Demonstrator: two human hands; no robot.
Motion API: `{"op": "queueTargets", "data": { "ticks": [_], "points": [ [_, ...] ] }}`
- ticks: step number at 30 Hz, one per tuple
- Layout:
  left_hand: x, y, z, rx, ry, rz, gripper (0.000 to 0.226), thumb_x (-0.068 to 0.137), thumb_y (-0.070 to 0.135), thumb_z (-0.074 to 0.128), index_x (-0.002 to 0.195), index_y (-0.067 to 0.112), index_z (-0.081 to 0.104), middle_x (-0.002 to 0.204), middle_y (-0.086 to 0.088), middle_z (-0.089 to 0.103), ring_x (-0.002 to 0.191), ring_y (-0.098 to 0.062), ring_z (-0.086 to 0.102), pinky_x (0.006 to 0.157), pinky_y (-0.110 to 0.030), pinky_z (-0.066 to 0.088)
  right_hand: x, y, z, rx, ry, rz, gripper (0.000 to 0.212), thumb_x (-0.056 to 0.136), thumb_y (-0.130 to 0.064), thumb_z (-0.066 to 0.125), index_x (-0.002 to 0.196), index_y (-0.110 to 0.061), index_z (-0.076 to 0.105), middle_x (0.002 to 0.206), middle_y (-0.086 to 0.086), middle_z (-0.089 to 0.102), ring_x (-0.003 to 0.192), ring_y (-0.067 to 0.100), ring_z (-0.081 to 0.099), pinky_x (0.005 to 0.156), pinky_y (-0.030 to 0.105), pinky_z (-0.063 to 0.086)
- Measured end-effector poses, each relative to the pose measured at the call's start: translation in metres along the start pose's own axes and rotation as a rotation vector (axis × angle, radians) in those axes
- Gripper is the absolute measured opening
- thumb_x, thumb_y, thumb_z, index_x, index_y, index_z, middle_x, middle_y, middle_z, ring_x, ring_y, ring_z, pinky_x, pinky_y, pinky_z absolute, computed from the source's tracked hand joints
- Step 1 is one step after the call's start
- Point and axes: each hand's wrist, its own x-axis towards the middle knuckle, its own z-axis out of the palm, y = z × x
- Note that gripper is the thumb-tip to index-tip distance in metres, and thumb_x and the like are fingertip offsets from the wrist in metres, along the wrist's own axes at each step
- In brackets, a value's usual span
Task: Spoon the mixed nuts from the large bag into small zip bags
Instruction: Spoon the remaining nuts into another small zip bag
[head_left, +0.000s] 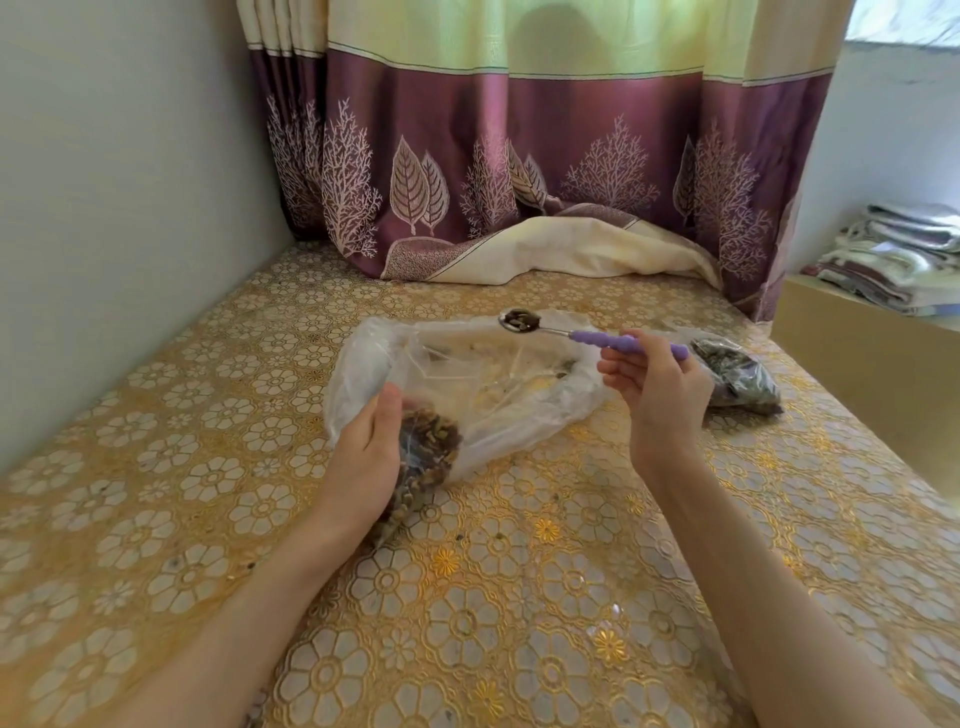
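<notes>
A large clear plastic bag lies crumpled and open in the middle of the table, with only a few bits visible inside. My left hand grips a small clear bag of mixed nuts at the large bag's near edge. My right hand holds a spoon by its purple handle. The metal bowl of the spoon is heaped with nuts and hovers level above the far rim of the large bag. Behind my right hand, a filled small zip bag lies on the table.
The table wears a gold floral cloth. A grey wall borders its left side, and a purple and cream curtain hangs at the back, bunched on the table. To the right, folded cloths are stacked on a low shelf.
</notes>
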Motion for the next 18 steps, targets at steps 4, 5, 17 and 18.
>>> {"op": "queueTargets", "data": {
  "ticks": [4, 5, 17, 18],
  "points": [
    [0.001, 0.000, -0.002, -0.051, 0.042, -0.038, 0.048, 0.085, 0.061, 0.022, 0.096, 0.035, 0.061, 0.101, 0.023, 0.059, 0.097, 0.013, 0.049, 0.083, -0.013, 0.035, -0.009, -0.022, 0.009, 0.067, -0.165, -0.018, 0.021, 0.090, -0.004, 0.049, 0.076, -0.005, 0.066, 0.060, 0.006, 0.066, 0.053, 0.015, 0.059, 0.052, 0.022, 0.047],
    [0.001, 0.000, -0.003, -0.069, 0.053, -0.050, 0.050, 0.084, 0.061, 0.022, 0.099, 0.034, 0.061, 0.103, 0.022, 0.059, 0.100, 0.010, 0.050, 0.087, -0.017, 0.038, -0.012, -0.025, 0.012, 0.061, -0.212, -0.029, 0.022, 0.091, -0.004, 0.049, 0.077, -0.005, 0.066, 0.061, 0.007, 0.066, 0.054, 0.016, 0.059, 0.052, 0.022, 0.048],
    [0.001, 0.006, -0.011, -0.192, 0.110, -0.069, 0.049, 0.078, 0.064, 0.032, 0.100, 0.031, 0.061, 0.112, -0.001, 0.064, 0.110, -0.020, 0.057, 0.099, -0.048, 0.043, -0.035, -0.034, 0.023, -0.152, -0.617, -0.226, 0.022, 0.093, 0.006, 0.047, 0.094, -0.005, 0.066, 0.075, 0.005, 0.069, 0.068, 0.019, 0.064, 0.062, 0.025, 0.053],
    [0.001, 0.007, -0.013, -0.191, 0.123, -0.063, 0.047, 0.079, 0.063, 0.032, 0.099, 0.031, 0.061, 0.112, 0.000, 0.064, 0.110, -0.020, 0.057, 0.099, -0.048, 0.043, -0.035, -0.034, 0.023, -0.123, -0.608, -0.212, 0.021, 0.093, 0.005, 0.046, 0.095, -0.004, 0.066, 0.076, 0.006, 0.069, 0.068, 0.019, 0.064, 0.062, 0.025, 0.052]
  ]
}}
